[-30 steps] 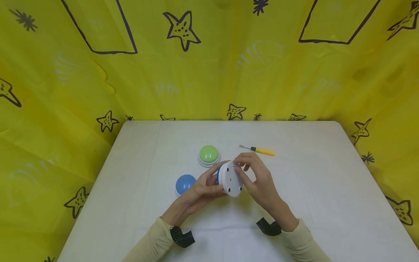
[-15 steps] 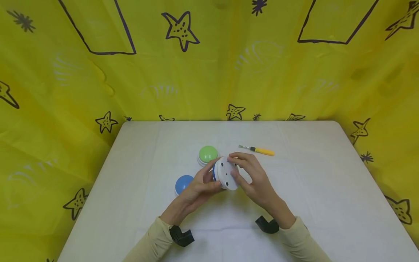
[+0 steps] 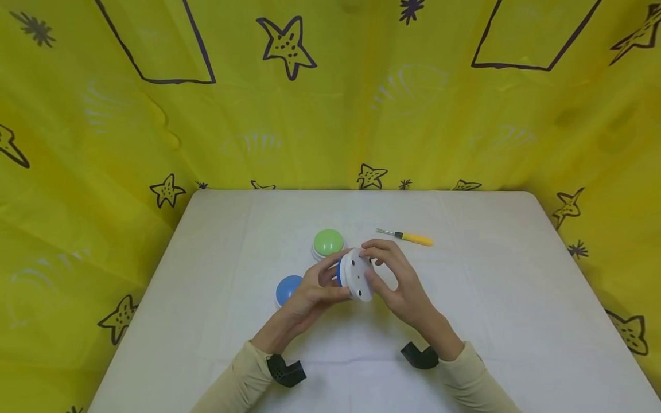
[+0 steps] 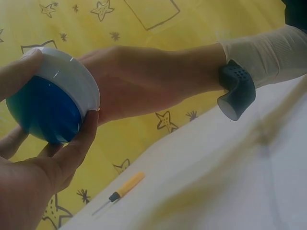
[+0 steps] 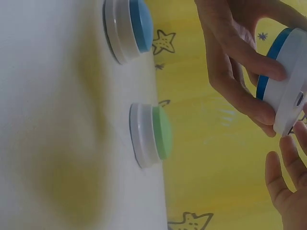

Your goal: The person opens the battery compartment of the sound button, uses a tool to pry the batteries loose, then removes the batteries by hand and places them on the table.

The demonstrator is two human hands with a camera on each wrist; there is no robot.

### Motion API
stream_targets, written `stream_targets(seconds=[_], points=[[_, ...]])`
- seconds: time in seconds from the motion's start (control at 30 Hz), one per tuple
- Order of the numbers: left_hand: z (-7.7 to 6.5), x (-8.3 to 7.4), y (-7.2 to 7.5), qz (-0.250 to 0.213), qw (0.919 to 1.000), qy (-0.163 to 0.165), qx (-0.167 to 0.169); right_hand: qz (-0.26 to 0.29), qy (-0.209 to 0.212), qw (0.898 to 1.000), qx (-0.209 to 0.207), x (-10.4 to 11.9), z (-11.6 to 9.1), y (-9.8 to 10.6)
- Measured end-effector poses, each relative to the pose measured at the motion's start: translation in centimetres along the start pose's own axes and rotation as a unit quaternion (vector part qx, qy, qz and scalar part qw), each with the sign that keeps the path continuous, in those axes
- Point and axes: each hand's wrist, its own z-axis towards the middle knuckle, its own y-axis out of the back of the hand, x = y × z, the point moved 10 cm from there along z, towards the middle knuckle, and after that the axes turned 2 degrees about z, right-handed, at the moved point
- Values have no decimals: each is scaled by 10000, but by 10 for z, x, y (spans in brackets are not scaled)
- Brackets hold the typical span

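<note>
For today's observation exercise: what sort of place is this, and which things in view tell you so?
Probably a staged tabletop recording booth, not a lived-in room: a yellow star-printed curtain encloses a white-covered table bearing only push-button domes, one green, and a small yellow-handled screwdriver.

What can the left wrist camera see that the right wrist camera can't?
Only the left wrist view shows the yellow-handled screwdriver lying on the table, plus a black wrist strap. Only the right wrist view shows the green button and the light blue button resting on the table. Both show the dark blue button, held up off the table by the left hand and right hand.
</note>
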Motion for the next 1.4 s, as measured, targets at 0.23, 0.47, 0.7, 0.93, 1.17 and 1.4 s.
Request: stream_targets(seconds=[0.23,0.47,0.7,0.93,1.17,1.4], points=[[-1,1,-1,268,9996,-22,-62,190,-67,9996,-185,-3,-1,0],[-1,3,-6,497,9987,-16,60,328,83,9989,-322,-3,-1,2],[-1,10,-10,521,9984,86,199,399,67,9989,-256,-4,-1,2],[0,13,-7,433,9990,63,130,408,40,9989,-231,-7,-2,1],[2,14,1,134,9998,118,-49,334,-139,9992,-188,-10,-4,2],[1,10,4,-129,9998,126,-60,404,28,9987,-294,-7,-6,8]])
